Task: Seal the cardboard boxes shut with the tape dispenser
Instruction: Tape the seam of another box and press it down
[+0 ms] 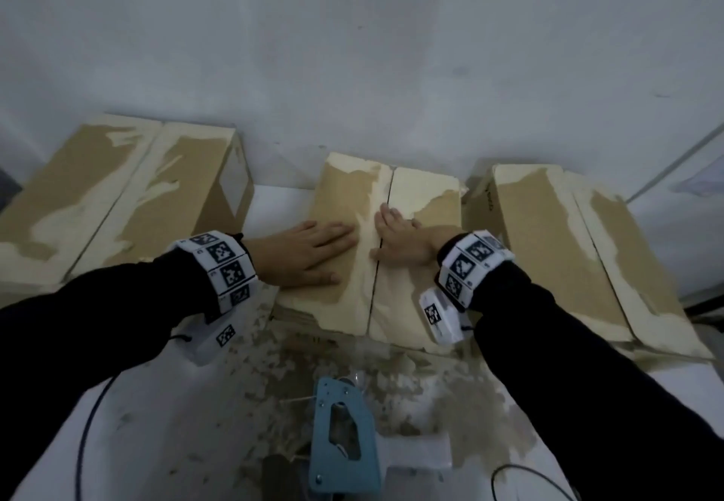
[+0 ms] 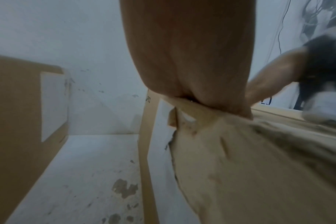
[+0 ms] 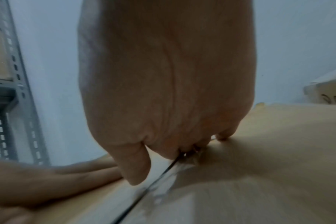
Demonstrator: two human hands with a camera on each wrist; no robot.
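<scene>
Head cam sits above my arms, wide-angle, facing forward and down: table [image 1: 164, 422], all three boxes and the wall [image 1: 352, 49] behind them are in frame. Left wrist cam looks along my left hand [image 2: 186, 50] from very close, low over the middle box [image 2: 249, 174], and catches the left box [image 2: 15, 121] plus my right wrist at its right edge. Right wrist cam looks along my right hand [image 3: 163, 75], equally close, skimming the same box top [image 3: 269, 166]. All three views share that middle box [image 1: 344, 202] with its flap seam [image 3: 144, 192]; both wrist views see the opposite hand.
</scene>
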